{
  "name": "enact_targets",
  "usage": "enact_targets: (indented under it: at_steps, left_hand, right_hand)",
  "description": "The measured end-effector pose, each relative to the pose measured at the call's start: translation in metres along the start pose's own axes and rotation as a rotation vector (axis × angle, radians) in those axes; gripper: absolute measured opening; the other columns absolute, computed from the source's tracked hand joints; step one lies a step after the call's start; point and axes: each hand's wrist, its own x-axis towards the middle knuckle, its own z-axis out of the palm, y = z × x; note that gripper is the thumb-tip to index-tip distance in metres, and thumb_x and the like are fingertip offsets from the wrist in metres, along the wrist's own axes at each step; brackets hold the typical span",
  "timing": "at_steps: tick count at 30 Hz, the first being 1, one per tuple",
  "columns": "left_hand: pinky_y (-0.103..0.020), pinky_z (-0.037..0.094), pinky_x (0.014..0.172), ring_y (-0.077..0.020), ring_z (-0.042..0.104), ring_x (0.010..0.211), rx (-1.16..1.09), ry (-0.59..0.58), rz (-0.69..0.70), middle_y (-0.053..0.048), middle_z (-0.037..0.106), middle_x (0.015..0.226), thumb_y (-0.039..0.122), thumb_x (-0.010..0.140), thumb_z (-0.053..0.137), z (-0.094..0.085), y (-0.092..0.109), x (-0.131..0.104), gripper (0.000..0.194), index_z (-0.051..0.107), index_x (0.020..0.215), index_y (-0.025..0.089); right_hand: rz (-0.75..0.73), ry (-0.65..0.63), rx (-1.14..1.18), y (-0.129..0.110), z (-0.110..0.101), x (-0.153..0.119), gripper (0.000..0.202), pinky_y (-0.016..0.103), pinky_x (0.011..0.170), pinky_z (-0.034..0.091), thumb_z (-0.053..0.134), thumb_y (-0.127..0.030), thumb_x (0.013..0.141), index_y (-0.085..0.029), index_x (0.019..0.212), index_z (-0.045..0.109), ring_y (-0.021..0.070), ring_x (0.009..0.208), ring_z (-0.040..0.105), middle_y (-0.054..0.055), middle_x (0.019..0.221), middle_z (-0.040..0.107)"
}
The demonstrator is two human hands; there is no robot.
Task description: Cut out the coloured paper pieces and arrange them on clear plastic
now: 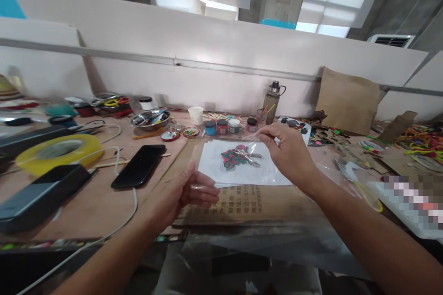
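My right hand point(285, 147) pinches a bit of clear plastic film point(255, 136) above the far edge of some white paper sheets point(273, 173). At the near left corner of the paper is my left hand point(195, 189), its fingers apart and slightly curled; a faint shine crosses them, too blurred to name. A pink and green cut-out shape point(232, 159) lies on the paper between both hands. Metal pliers point(252, 156) rest on it. Under the paper is a printed cardboard sheet point(214, 214). How far the film reaches is hard to see.
Several paint jars point(222, 126), a white cup point(196, 115) and a water bottle point(272, 100) stand behind the paper. On the left are a phone point(139, 166), a yellow tape roll point(83, 147) and a white cable point(133, 207). Yellow-handled scissors point(368, 196) lie right.
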Motion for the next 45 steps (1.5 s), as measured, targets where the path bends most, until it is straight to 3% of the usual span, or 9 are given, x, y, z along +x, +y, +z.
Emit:
enact_targets:
  at_steps: [3, 13, 23, 29, 37, 45]
  left_hand:
    - [-0.035, 0.060, 0.059, -0.0280, 0.074, 0.064, -0.042, -0.090, -0.001, -0.016, 0.076, 0.070, 0.060, 0.081, 0.065, -0.003, -0.002, 0.003, 0.049, 0.071, 0.073, 0.013]
    - [-0.032, 0.060, 0.058, -0.0221, 0.071, 0.058, -0.135, -0.105, -0.053, -0.015, 0.073, 0.065, 0.042, 0.096, 0.051, -0.001, 0.001, 0.004, 0.046, 0.072, 0.070, 0.011]
    - [-0.023, 0.051, 0.039, -0.0217, 0.072, 0.055, -0.134, -0.029, -0.138, -0.020, 0.075, 0.071, 0.041, 0.100, 0.045, 0.004, 0.016, 0.013, 0.050, 0.072, 0.075, 0.007]
    - [-0.026, 0.057, 0.047, -0.0236, 0.074, 0.062, -0.132, -0.085, -0.153, -0.020, 0.076, 0.077, 0.042, 0.100, 0.044, 0.003, 0.029, 0.021, 0.048, 0.073, 0.084, 0.007]
    - [-0.037, 0.063, 0.069, -0.0288, 0.077, 0.077, -0.089, -0.149, -0.122, -0.023, 0.077, 0.088, 0.033, 0.097, 0.050, -0.009, 0.029, 0.018, 0.035, 0.075, 0.096, 0.008]
    - [-0.032, 0.062, 0.056, -0.0237, 0.075, 0.063, -0.098, -0.022, -0.097, -0.017, 0.077, 0.078, 0.022, 0.097, 0.051, -0.006, 0.029, 0.027, 0.030, 0.072, 0.081, 0.010]
  right_hand:
    - [0.076, -0.010, 0.046, 0.001, 0.000, 0.002, 0.018, 0.030, 0.078, 0.047, 0.059, -0.015, 0.091, -0.018, 0.088, 0.076, 0.0187, 0.085, 0.068, 0.005, 0.091, 0.076]
    - [0.245, -0.075, 0.213, 0.002, -0.003, 0.007, 0.018, 0.029, 0.078, 0.047, 0.059, -0.020, 0.091, -0.017, 0.090, 0.078, 0.0188, 0.086, 0.069, 0.004, 0.091, 0.078]
    - [0.281, -0.041, 0.233, 0.013, 0.004, 0.022, 0.019, 0.029, 0.074, 0.047, 0.062, -0.024, 0.087, -0.017, 0.088, 0.079, 0.0182, 0.077, 0.066, 0.004, 0.082, 0.076]
    - [0.403, -0.088, 0.266, 0.028, 0.015, 0.046, 0.017, 0.028, 0.071, 0.046, 0.063, -0.022, 0.085, -0.014, 0.079, 0.077, 0.0149, 0.071, 0.063, 0.004, 0.077, 0.073]
    - [0.468, -0.108, 0.270, 0.035, 0.022, 0.057, 0.015, 0.028, 0.071, 0.048, 0.063, -0.019, 0.085, -0.014, 0.076, 0.075, 0.0133, 0.070, 0.062, 0.006, 0.077, 0.073]
    - [0.480, -0.109, 0.321, 0.036, 0.025, 0.064, 0.013, 0.027, 0.066, 0.050, 0.064, -0.019, 0.086, -0.013, 0.079, 0.074, 0.0129, 0.066, 0.061, 0.007, 0.079, 0.073]
